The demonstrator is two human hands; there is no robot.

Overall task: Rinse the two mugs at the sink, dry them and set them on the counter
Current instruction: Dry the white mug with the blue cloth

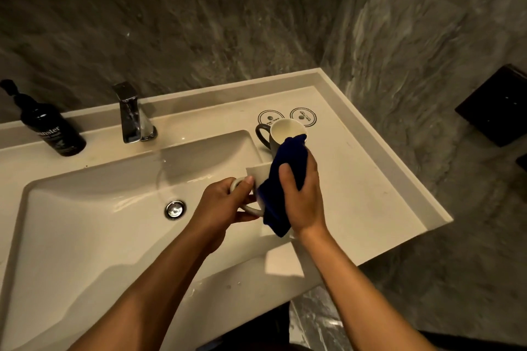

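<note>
Clearly, the head view shows drying under way at the right edge of the white rectangular sink basin (85, 222). The left hand (225, 202) curls its fingers through the handle of a white ceramic mug (258, 174), held above the basin's corner. The right hand (302, 194) presses a dark blue cloth (281, 179) against the mug's right side, fingers wrapped over the fabric. Just beyond that hand, toward the wall, a grey mug with a white inside (285, 132) stands upright on the white tabletop (370, 179), handle pointing left. In my judgement, set-down space lies to the right, nearer the right hand.
</note>
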